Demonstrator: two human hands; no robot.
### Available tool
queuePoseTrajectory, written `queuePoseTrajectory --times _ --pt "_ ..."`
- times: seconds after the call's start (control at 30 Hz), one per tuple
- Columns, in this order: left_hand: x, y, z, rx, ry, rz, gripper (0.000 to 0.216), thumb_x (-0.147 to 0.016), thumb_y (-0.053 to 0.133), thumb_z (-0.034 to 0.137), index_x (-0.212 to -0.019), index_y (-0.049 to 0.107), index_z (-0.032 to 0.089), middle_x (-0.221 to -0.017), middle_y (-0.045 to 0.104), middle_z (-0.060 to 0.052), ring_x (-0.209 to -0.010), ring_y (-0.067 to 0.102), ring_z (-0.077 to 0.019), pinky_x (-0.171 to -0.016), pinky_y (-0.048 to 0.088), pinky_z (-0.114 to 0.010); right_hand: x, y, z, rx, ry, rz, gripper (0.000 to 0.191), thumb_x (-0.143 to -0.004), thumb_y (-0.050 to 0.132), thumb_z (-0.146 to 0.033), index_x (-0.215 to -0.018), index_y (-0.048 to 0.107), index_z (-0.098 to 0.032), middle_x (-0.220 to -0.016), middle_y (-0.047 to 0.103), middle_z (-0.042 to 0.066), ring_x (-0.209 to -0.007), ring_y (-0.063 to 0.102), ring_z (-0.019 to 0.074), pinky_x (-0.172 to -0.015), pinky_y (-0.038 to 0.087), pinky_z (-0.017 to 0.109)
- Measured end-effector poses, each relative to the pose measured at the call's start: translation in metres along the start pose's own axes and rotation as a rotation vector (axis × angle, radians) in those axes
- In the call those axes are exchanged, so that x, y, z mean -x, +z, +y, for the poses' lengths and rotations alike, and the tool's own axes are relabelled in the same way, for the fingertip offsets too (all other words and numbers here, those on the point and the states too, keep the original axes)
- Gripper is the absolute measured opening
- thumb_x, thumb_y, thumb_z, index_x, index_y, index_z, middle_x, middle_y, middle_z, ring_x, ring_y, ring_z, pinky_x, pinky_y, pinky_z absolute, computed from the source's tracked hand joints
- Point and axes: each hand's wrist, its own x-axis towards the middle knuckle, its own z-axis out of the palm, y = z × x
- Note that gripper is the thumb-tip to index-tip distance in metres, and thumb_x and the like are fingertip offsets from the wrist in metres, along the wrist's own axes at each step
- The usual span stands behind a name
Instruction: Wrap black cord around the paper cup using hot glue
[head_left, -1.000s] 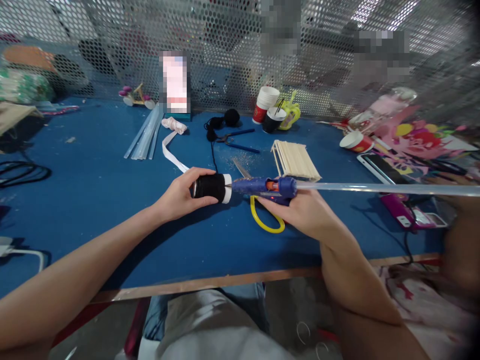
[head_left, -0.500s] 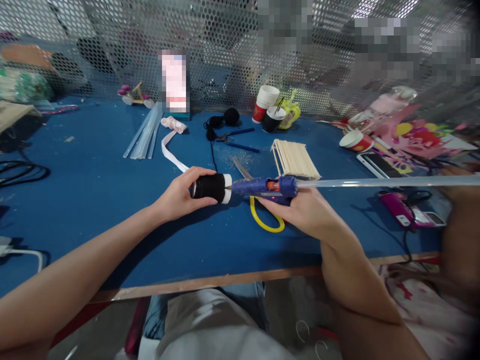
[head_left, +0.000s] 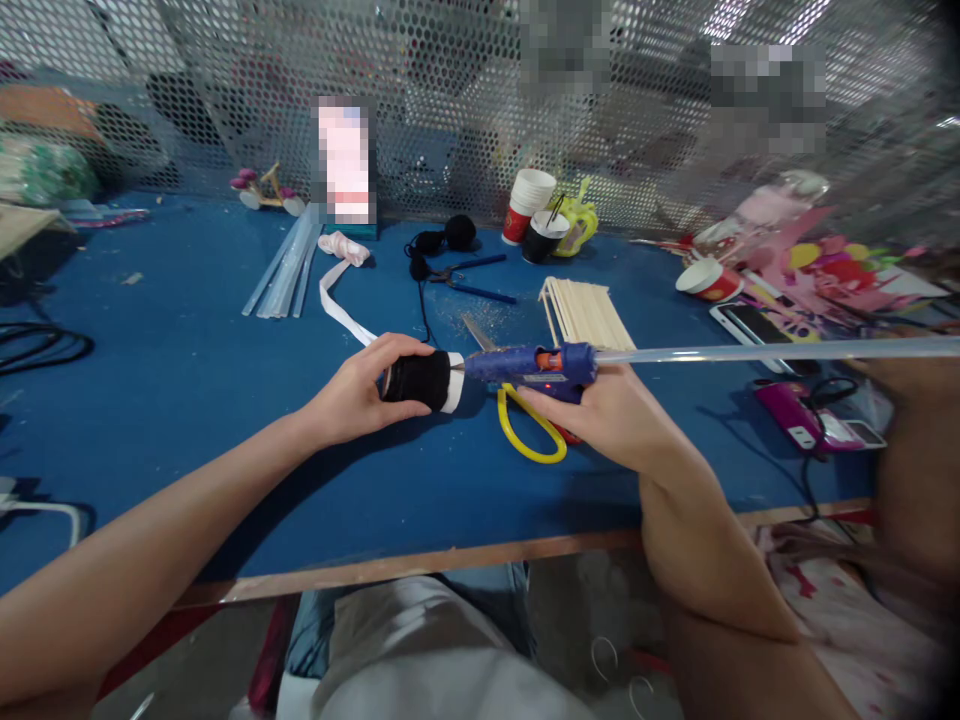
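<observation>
My left hand is wrapped round a paper cup covered in black yarn, lying on its side with its white rim to the right. A white ribbon runs from behind that hand to a pinkish bundle. Closed on a blue hot glue gun is my right hand; the nozzle is at the cup's rim, and whether it touches I cannot tell. A long clear glue stick sticks out of the gun's back. Scissors with a yellow handle lie beneath the gun, partly hidden.
Blue-handled pliers and black yarn balls lie ahead. Farther out are glue sticks, a stick-built rack and cups. At right are a phone, a purple device and another person's arm.
The cup's rim has tilted slightly, and the glue gun's rear end with its glue stick has risen a little. Both hands keep their hold. The whole view has shifted slightly.
</observation>
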Motion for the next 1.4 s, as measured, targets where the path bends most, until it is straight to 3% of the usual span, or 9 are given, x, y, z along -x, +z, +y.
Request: queuePoseTrajectory --times 0.23,0.57,0.73,0.97,1.17,1.4 --pt "0.0005 -0.0005 0.0016 -0.009 0.05 -0.014 0.052 -0.072 0.067 0.034 -0.117 0.049 0.018 -0.118 0.052 -0.012 -0.112 0.05 -0.0224 -0.097 0.041 -0.037 -0.0038 0.0022 0.0028 0.036 0.002 0.007 0.022 -0.079 0.055 -0.036 -0.068 0.062 -0.018 -0.06 0.063 0.002 -0.058 0.058 0.0161 -0.058 0.044 0.029" --pt "0.0012 -0.0011 0.0042 -0.036 0.058 -0.03 0.05 -0.072 0.066 0.034 -0.116 0.049 0.018 -0.119 0.052 -0.012 -0.112 0.05 -0.023 -0.097 0.042 -0.037 -0.0023 -0.0024 -0.0011 -0.018 0.006 0.016 0.018 -0.077 0.057 -0.034 -0.066 0.06 -0.02 -0.063 0.064 0.0 -0.059 0.058 0.0151 -0.056 0.044 0.027" --pt "0.0011 -0.0015 0.0055 -0.042 0.081 -0.039 0.05 -0.073 0.066 0.034 -0.117 0.049 0.017 -0.118 0.052 -0.013 -0.112 0.05 -0.023 -0.095 0.043 -0.037 -0.0073 0.0022 0.0037 -0.008 0.002 -0.009 0.018 -0.08 0.054 -0.033 -0.078 0.062 -0.018 -0.076 0.067 0.003 -0.068 0.06 0.0172 -0.063 0.045 0.029" --pt "0.0007 -0.0008 0.0044 -0.039 0.084 -0.038 0.05 -0.073 0.066 0.033 -0.116 0.05 0.016 -0.118 0.052 -0.013 -0.112 0.05 -0.0231 -0.095 0.043 -0.037 -0.0026 -0.0002 0.0038 -0.019 -0.023 0.008 0.019 -0.078 0.057 -0.036 -0.071 0.06 -0.019 -0.065 0.064 0.001 -0.058 0.057 0.0148 -0.058 0.045 0.027" --pt "0.0004 -0.0014 0.0055 -0.042 0.091 -0.033 0.049 -0.073 0.066 0.032 -0.116 0.05 0.016 -0.117 0.053 -0.013 -0.111 0.051 -0.0232 -0.095 0.043 -0.037 -0.0057 0.0015 0.0022 -0.015 -0.001 0.003 0.018 -0.079 0.056 -0.034 -0.075 0.061 -0.018 -0.075 0.066 0.002 -0.068 0.06 0.0165 -0.064 0.046 0.028" --pt "0.0007 -0.0011 0.0042 -0.043 0.085 -0.024 0.049 -0.072 0.067 0.032 -0.116 0.05 0.016 -0.117 0.053 -0.013 -0.111 0.051 -0.0234 -0.095 0.043 -0.037 -0.0017 -0.002 0.0017 -0.037 -0.019 -0.004 0.017 -0.078 0.057 -0.035 -0.075 0.063 -0.019 -0.069 0.066 0.0 -0.061 0.059 0.0147 -0.058 0.045 0.026"
